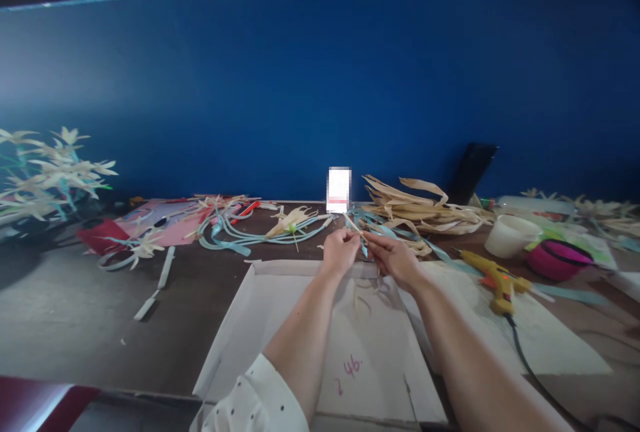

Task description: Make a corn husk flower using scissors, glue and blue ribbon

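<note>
My left hand (341,251) and my right hand (393,258) meet above the far edge of a flat white cardboard tray (250,325). Both are closed in a pinch on a small piece made of pale dried husk strips and light blue ribbon (361,235). Thin husk strands hang from it over the tray. My forearms reach out over the cardboard, the left one in a white dotted sleeve.
A yellow glue gun (493,279) with a black cord lies right of my hands. Behind it stand a white cup (509,235) and a pink bowl (556,259). A heap of dried husks (425,209) and blue ribbons (240,235) lie at the back. Husk flowers (50,175) stand far left.
</note>
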The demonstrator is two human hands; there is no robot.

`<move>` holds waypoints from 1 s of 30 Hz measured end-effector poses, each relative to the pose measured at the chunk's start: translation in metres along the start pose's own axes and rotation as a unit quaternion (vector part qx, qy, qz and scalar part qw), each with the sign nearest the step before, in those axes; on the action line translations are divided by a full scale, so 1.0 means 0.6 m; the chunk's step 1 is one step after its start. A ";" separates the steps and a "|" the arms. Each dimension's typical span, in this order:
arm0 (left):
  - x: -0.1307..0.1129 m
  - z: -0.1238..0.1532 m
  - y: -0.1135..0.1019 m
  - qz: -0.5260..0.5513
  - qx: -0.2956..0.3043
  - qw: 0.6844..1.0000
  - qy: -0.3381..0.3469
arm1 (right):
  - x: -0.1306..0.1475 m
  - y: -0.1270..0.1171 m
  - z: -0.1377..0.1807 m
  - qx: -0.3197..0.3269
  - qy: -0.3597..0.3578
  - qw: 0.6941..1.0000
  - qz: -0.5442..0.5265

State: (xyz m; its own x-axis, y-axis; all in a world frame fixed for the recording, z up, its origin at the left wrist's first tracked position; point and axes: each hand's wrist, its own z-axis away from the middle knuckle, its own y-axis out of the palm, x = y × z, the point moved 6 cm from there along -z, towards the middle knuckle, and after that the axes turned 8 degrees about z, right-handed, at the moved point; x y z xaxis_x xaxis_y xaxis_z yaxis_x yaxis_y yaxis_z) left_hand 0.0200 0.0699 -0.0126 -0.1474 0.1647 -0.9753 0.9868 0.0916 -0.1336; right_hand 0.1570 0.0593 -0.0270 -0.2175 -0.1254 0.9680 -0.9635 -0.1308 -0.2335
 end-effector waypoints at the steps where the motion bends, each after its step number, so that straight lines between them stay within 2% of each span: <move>1: -0.002 0.001 -0.001 -0.015 -0.005 1.000 0.004 | 0.002 -0.003 -0.001 -0.011 -0.016 0.999 0.038; 4: -0.008 0.003 -0.005 -0.046 -0.015 0.999 0.001 | 0.012 -0.010 -0.001 -0.049 -0.061 0.987 0.143; 7: -0.010 0.005 -0.003 -0.046 -0.010 0.999 -0.001 | 0.016 -0.022 -0.001 -0.100 -0.068 0.976 0.180; 10: -0.004 0.004 -0.001 -0.035 -0.002 0.999 -0.012 | 0.009 -0.043 -0.001 -0.161 -0.043 0.975 0.149; 12: 0.004 0.002 -0.001 -0.027 -0.003 0.999 -0.025 | 0.004 -0.052 0.001 -0.171 -0.021 0.982 0.076; 14: 0.011 -0.001 -0.003 -0.021 -0.006 0.999 -0.036 | 0.003 -0.047 0.002 -0.139 -0.003 0.990 -0.016; 16: 0.015 -0.004 -0.004 -0.020 -0.006 0.999 -0.040 | 0.007 -0.030 0.004 -0.075 0.015 0.994 -0.076; 20: 0.010 -0.005 -0.002 -0.020 0.004 1.000 -0.014 | 0.013 0.005 0.009 0.040 0.031 0.996 -0.072; 25: 0.005 -0.002 0.001 -0.004 0.006 1.000 0.000 | 0.009 0.005 0.006 0.034 0.019 0.998 -0.057; 30: 0.012 -0.004 -0.012 -0.013 -0.037 0.998 -0.054 | 0.024 -0.005 0.015 0.048 0.028 0.988 -0.145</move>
State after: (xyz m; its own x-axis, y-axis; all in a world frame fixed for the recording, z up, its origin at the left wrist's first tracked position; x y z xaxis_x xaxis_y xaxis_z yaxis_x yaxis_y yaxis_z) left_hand 0.0115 0.0729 -0.0184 -0.1598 0.0543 -0.9856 0.9747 0.1668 -0.1489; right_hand 0.1580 0.0489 -0.0131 0.0546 -0.0147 0.9984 -0.9679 -0.2466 0.0493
